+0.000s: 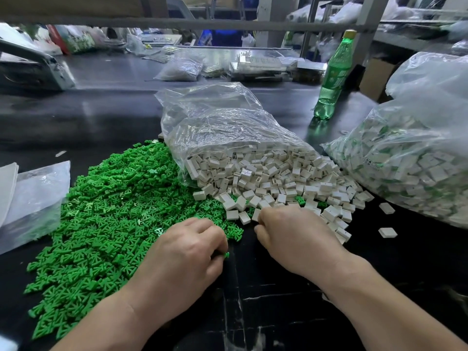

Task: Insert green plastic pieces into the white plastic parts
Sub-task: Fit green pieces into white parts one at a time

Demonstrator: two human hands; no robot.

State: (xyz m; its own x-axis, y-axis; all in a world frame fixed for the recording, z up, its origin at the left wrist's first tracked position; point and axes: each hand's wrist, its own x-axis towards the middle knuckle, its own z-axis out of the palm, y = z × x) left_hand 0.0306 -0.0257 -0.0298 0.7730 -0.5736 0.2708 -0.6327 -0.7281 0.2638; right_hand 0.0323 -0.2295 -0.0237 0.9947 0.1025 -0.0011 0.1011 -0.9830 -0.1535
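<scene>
A wide heap of small green plastic pieces covers the dark table on the left. White plastic parts spill from an open clear bag at the centre. My left hand lies at the heap's right edge with fingers curled, and a green piece shows at its fingertips. My right hand rests palm down on the near edge of the white parts, fingers curled under. What it holds is hidden.
A large clear bag of white parts with green inserts lies at the right. A green drink bottle stands behind it. An empty plastic bag lies at the left. Two loose white parts sit by the right bag.
</scene>
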